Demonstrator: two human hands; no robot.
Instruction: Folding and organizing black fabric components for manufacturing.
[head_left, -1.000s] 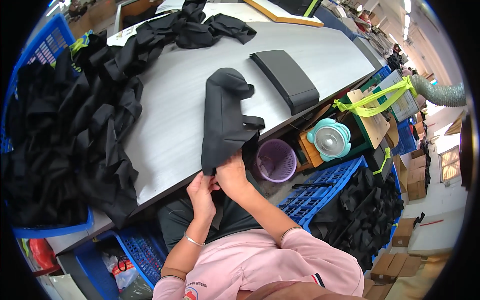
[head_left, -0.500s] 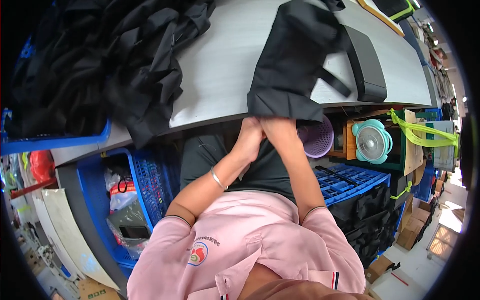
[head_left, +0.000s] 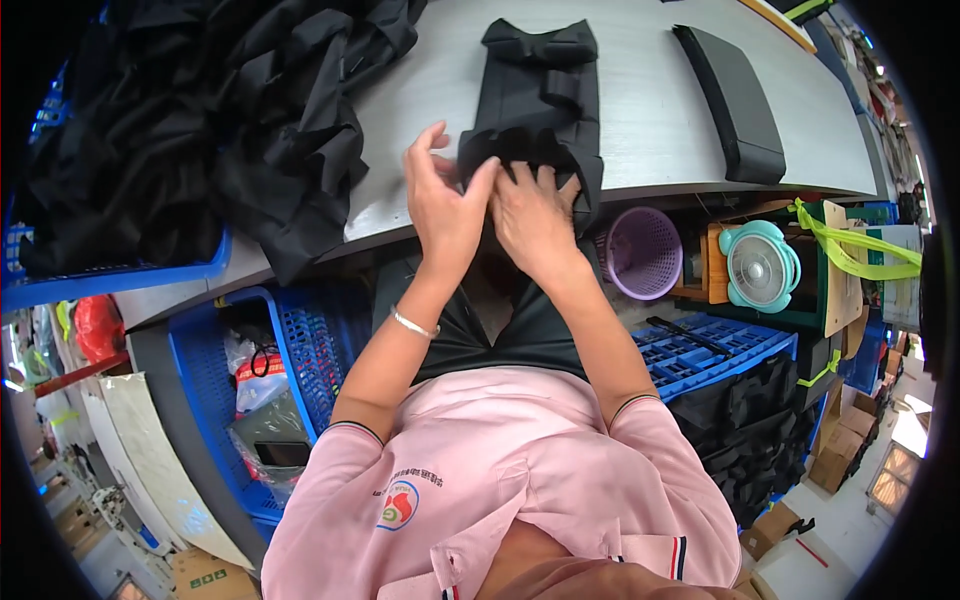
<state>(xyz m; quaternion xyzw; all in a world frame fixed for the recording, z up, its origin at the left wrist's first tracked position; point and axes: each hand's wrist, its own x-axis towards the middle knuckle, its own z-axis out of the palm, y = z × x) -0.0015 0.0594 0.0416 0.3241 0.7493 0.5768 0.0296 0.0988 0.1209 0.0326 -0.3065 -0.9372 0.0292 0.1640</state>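
Observation:
A black fabric pouch (head_left: 540, 105) with a strap loop across it lies lengthwise on the grey-white table, its near end at the table's front edge. My right hand (head_left: 535, 215) rests on that near end, fingers spread over the dark cloth. At the cloth's left side my left hand (head_left: 445, 205) is raised, its fingers apart and its thumb pointing toward my right hand. Nothing shows in the left palm. A flat, folded black piece (head_left: 732, 105) lies apart on the table to the right.
Black fabric pieces (head_left: 290, 120) are heaped at left, partly in a blue crate (head_left: 120, 285). Below the table stand a blue basket (head_left: 225, 400) with bags and a phone, a purple basket (head_left: 645, 255), a teal fan (head_left: 760, 265) and a blue crate (head_left: 720, 350).
The pouch has come down flat onto the table and shifted left. My hands, close together at its near edge before, have moved up and separated, the left opening away from the cloth.

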